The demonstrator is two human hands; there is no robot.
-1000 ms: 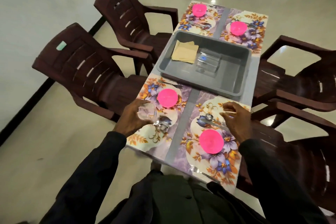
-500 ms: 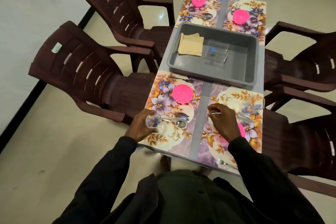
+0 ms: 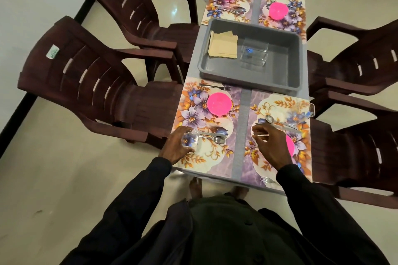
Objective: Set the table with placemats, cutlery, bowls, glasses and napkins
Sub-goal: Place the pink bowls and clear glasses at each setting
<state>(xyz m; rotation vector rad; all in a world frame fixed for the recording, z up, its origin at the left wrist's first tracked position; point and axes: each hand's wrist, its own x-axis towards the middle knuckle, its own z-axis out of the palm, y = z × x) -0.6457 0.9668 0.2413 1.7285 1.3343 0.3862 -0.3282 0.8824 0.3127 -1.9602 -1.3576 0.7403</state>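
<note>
Barely changed on the table (image 3: 244, 118): over the near-right placemat (image 3: 269, 103) the right hand (image 3: 271, 146), fingers loosely curled and empty, still half-hides the pink bowl (image 3: 290, 146); the left hand (image 3: 174, 146) keeps its fingers gripping the clear glass (image 3: 190, 140), now just beside the spoon (image 3: 216, 138).

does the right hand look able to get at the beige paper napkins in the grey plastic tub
Probably yes: the right hand holds nothing, the grey plastic tub is open on top, and the beige paper napkins lie uncovered at its left end, nothing tall between.

Head camera looks steeply down over table (image 3: 243, 101)
</note>
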